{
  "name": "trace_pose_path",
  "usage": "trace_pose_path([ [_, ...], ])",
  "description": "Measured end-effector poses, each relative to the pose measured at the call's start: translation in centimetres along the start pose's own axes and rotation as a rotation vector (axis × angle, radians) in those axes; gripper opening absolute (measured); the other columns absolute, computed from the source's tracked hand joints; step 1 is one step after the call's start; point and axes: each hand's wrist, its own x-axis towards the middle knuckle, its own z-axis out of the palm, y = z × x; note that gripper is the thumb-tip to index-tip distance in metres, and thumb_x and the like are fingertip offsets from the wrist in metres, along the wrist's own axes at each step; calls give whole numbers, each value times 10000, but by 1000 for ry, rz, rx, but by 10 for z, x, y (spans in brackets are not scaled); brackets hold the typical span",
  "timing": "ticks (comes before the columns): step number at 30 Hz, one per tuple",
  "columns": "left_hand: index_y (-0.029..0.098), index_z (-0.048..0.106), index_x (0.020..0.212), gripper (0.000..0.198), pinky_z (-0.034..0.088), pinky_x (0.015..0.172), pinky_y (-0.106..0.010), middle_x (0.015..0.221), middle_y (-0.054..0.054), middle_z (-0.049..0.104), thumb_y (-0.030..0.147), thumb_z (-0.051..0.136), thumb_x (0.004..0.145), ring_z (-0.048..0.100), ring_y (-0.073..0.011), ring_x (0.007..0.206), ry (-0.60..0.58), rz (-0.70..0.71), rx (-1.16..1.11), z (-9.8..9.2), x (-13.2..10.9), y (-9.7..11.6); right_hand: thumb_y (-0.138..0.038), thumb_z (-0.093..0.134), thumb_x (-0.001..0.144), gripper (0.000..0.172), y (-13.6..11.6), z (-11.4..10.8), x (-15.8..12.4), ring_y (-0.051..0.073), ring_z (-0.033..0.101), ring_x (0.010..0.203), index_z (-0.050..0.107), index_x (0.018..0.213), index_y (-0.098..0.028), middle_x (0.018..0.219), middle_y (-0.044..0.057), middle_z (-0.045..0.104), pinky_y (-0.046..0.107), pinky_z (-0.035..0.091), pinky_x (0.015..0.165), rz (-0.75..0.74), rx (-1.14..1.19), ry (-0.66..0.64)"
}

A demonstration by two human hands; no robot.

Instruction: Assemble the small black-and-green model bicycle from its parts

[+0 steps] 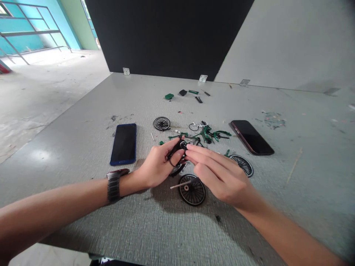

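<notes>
My left hand (pixel 162 162) is closed around a small black model-bicycle part (pixel 172 150), with a round silver-rimmed piece at its upper end. The fingertips of my right hand (pixel 219 170) pinch at that end, meeting my left fingers; what exactly they grip is hidden. Just below, a thin metal rod with a dark end (pixel 180 185) crosses a black spoked wheel (pixel 192 195). Whether my right hand holds the rod or it rests on the wheel, I cannot tell. Green and black bicycle frame parts (pixel 206 135) lie right behind my fingers, partly covered.
Further spoked wheels lie at the back left (pixel 161 123) and to the right (pixel 242 165). A blue-edged phone (pixel 123 144) is on the left, a dark phone (pixel 252 137) on the right. Farther back are a green piece (pixel 169 96), a black piece (pixel 182 92) and a small screwdriver (pixel 206 93).
</notes>
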Motion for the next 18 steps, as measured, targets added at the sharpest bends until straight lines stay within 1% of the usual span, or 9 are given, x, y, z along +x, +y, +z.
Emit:
trace_pose_path([
  [6, 159, 627, 1279, 403, 573, 848, -322, 903, -59, 691, 421, 525, 990, 654, -193, 919, -24, 5, -77, 0, -1, -1, -9, 590, 908, 212, 6, 1, -4, 239, 707, 1148, 647, 798, -182, 1052, 96, 785, 383, 625, 977, -31, 14, 7],
  [11, 153, 634, 1243, 382, 574, 847, -315, 957, -68, 684, 416, 557, 977, 647, -190, 943, -31, -16, -152, 1, -1, 0, -33, 616, 907, 180, 11, 0, -4, 245, 708, 1150, 661, 802, -172, 1050, 108, 787, 370, 621, 981, -99, -13, 1],
  [15, 152, 621, 1244, 393, 584, 769, -289, 945, -65, 678, 431, 555, 975, 645, -168, 865, -72, -55, -237, 1, -2, 2, -29, 628, 896, 182, 14, -4, -4, 243, 705, 1156, 668, 819, -189, 1086, 85, 788, 375, 621, 983, -121, 6, -23],
  [18, 146, 611, 1273, 419, 582, 734, -281, 952, -68, 689, 430, 563, 969, 641, -153, 806, -86, -55, -217, -1, -2, 4, -26, 631, 895, 179, 15, -5, -5, 245, 704, 1159, 664, 828, -189, 1101, 91, 785, 375, 620, 984, -104, 32, -21],
])
